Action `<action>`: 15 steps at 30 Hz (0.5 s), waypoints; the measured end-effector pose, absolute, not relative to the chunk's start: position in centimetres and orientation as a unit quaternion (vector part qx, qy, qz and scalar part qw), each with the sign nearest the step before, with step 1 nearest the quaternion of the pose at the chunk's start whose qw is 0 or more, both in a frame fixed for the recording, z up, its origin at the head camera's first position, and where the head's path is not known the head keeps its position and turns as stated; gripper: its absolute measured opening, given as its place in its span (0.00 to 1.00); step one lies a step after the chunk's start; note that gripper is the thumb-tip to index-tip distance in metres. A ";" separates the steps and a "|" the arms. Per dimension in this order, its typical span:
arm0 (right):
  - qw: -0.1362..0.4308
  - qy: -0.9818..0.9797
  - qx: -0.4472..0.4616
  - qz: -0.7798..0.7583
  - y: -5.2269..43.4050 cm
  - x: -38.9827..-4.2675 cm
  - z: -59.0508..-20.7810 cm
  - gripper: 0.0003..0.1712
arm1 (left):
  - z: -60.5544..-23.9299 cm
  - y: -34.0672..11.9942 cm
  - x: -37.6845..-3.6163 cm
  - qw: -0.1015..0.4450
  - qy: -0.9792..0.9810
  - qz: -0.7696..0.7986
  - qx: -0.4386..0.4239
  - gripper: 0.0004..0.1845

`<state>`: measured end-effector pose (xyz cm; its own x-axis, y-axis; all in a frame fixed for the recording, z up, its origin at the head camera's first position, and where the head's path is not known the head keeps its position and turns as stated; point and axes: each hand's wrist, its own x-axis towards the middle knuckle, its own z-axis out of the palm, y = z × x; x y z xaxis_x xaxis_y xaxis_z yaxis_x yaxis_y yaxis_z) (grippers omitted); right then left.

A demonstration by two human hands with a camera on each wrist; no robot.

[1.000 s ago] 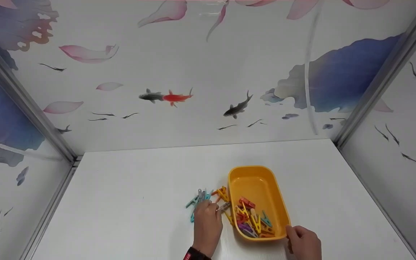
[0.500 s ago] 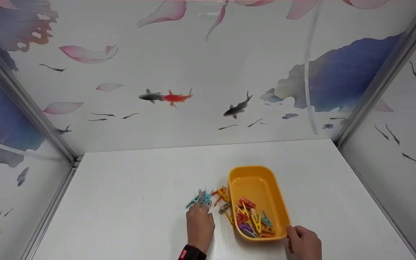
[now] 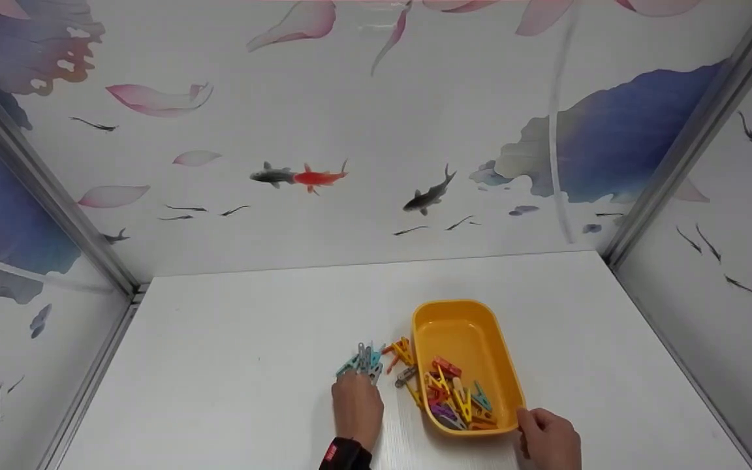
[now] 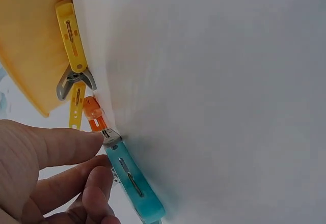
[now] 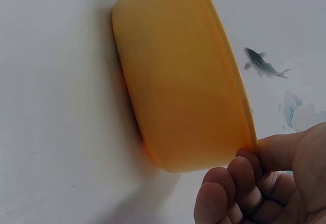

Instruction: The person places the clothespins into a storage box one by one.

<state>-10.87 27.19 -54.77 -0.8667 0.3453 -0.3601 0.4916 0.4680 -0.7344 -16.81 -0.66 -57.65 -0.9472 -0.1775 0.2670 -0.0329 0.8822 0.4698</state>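
My left hand [image 3: 358, 408] is at the near side of a small pile of teal and grey clothespins [image 3: 368, 358]. In the left wrist view its thumb and index finger stand slightly apart beside a teal clothespin [image 4: 133, 180]; whether they touch it is unclear. My right hand [image 3: 551, 436] pinches the near right corner of a yellow plastic basin [image 3: 505, 352], as the right wrist view also shows. Inside the basin's near half lie several clothespins [image 3: 457, 398] in yellow, red, orange, purple and teal.
Between the pile and the basin lie orange and yellow clothespins [image 3: 403, 351] and a grey clothespin [image 3: 406, 375]. The white tabletop [image 3: 239, 352] is enclosed by white panels [image 3: 350, 124] printed with fish and petals, with metal posts [image 3: 676, 143] at the corners.
My left hand has moved left and a little nearer, away from the grey clothespin beside the basin to the teal and grey pile. The right hand and basin have stayed put.
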 end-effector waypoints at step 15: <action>0.080 0.844 0.263 -0.461 27.0 -11.0 -55.0 0.19 | -57.7 -0.3 -17.7 0.110 -0.966 -0.228 0.061 0.07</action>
<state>-11.05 27.04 -55.00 -0.8483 0.3703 -0.3784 0.5186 0.4371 -0.7349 -17.72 -0.30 -57.73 -0.9684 -0.1678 0.1845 -0.0678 0.8890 0.4528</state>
